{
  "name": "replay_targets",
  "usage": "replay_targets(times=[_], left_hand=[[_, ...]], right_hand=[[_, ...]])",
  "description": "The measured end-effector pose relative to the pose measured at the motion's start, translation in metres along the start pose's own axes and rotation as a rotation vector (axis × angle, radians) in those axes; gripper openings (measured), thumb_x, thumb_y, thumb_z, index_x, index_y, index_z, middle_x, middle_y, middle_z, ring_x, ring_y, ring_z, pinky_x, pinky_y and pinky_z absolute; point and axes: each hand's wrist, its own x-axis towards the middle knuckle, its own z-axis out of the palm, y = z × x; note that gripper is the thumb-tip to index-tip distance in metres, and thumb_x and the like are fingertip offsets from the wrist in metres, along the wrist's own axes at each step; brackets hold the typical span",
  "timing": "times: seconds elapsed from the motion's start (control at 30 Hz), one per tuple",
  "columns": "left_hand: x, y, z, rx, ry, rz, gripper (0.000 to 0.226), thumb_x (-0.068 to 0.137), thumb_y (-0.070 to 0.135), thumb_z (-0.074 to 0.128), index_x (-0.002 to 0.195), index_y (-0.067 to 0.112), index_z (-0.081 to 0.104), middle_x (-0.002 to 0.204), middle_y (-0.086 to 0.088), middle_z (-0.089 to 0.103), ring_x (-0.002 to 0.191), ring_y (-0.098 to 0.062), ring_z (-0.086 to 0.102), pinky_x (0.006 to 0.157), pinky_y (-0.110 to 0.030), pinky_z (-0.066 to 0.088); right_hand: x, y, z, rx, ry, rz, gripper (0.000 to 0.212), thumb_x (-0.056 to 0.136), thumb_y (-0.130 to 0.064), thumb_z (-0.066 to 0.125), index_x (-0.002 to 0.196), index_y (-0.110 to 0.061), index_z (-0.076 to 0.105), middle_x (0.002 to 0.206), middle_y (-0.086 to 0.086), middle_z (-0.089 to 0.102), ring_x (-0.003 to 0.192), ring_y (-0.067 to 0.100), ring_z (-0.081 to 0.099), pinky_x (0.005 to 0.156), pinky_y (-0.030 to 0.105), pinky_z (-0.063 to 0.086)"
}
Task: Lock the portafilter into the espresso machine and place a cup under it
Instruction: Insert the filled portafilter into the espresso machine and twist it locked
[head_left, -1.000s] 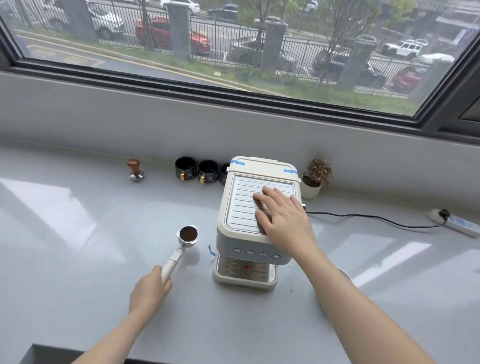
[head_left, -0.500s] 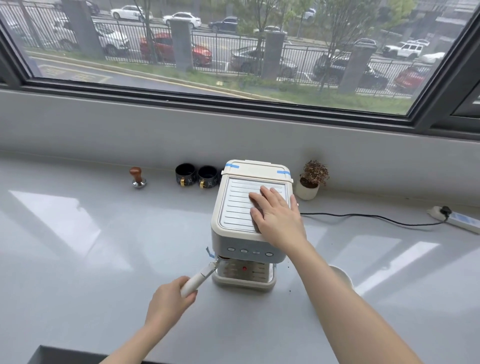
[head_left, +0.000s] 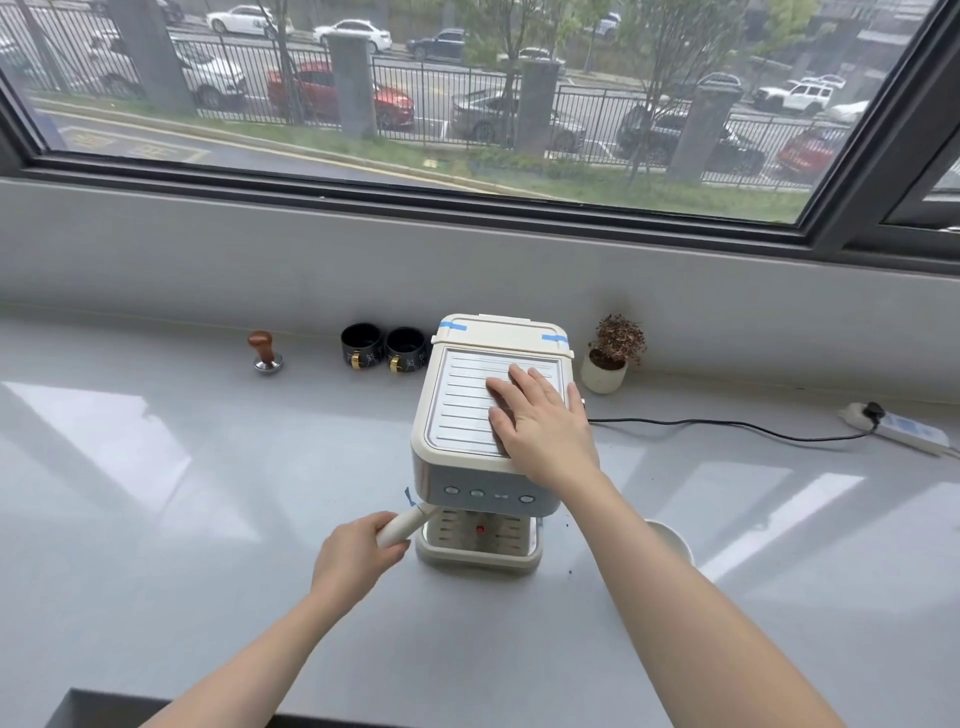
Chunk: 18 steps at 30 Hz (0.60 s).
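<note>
We are seating the portafilter under the espresso machine.

Our left hand (head_left: 358, 558) has its grip wrapped around the portafilter (head_left: 402, 526) handle; its head is hidden beneath the espresso machine (head_left: 488, 467), just ahead-right. Our right hand (head_left: 543, 423) lies flat and open on top, bracing. Next, we judge, a rightward twist to lock, then fetching the white cup (head_left: 672, 540), partly hidden behind our right forearm.

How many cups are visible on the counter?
3: two black cups side by side left of the espresso machine, and a white cup partly hidden behind the right forearm. More may be hidden behind the machine.
</note>
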Motion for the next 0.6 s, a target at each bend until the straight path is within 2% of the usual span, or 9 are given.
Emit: replay_targets(times=[0.23,0.6], left_hand=[[0.014,-0.001,-0.011,0.021,-0.050,0.004,0.009,0.077,0.033,0.067,0.082,0.040,0.065,0.071,0.005,0.068,0.060,-0.015,0.057,0.054,-0.029,0.043],[0.017,-0.001,-0.016,-0.007,-0.083,0.039,0.008,0.077,0.030,0.067,0.081,0.038,0.066,0.063,0.008,0.062,0.054,-0.013,0.051,0.049,-0.025,0.039]], right_hand=[[0.002,0.000,0.003,-0.001,0.012,0.006,0.045,0.098,-0.049,0.021,0.143,-0.045,0.026,0.161,-0.012,0.016,0.148,0.009,0.006,0.119,0.047,-0.003],[0.001,-0.001,0.002,0.009,0.026,0.013,0.044,0.098,-0.049,0.023,0.142,-0.045,0.029,0.160,-0.013,0.018,0.148,0.009,0.007,0.119,0.046,-0.002]])
